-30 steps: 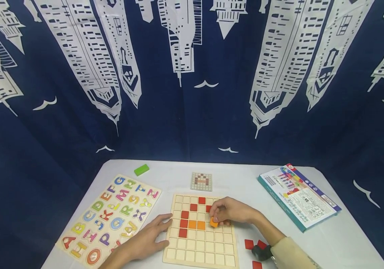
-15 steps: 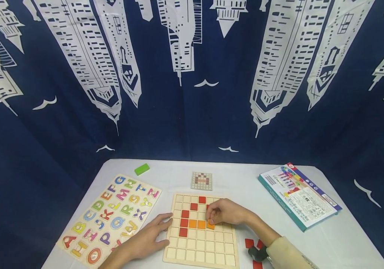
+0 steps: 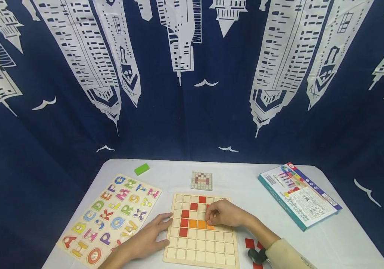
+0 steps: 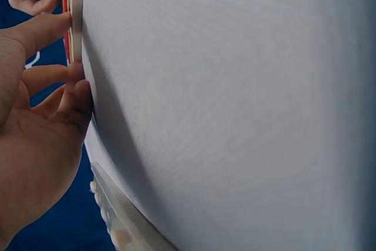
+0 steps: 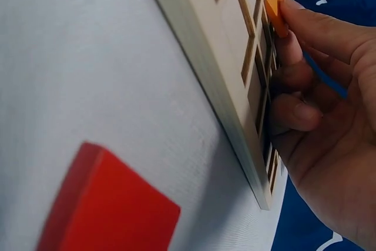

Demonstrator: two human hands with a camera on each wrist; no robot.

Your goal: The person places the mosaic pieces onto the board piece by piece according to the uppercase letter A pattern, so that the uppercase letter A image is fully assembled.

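A square wooden grid board (image 3: pixel 200 245) lies in the middle of the table. My right hand (image 3: pixel 227 213) is over it, thumb and index finger pinching an orange square tile (image 5: pixel 274 3) at the grid, in line with two orange tiles (image 3: pixel 197 224) to its left. Several red tiles (image 3: pixel 184 223) sit in cells up the left side and toward the top; one is partly covered by the right hand. My left hand (image 3: pixel 149 238) rests against the board's left edge, its fingers loosely extended, fingertips and thumb touching the side in the left wrist view.
Behind the board lies a small pattern card (image 3: pixel 202 181). To the left is an alphabet puzzle board (image 3: pixel 91 227), with a green block (image 3: pixel 141 169) beyond it. A boxed set (image 3: pixel 299 198) lies at right. Loose red tiles (image 3: pixel 249 243) lie by the right forearm.
My right hand has moved slightly left and lowered the orange tile into line beside the other two orange tiles. The left hand stays at the board's edge.
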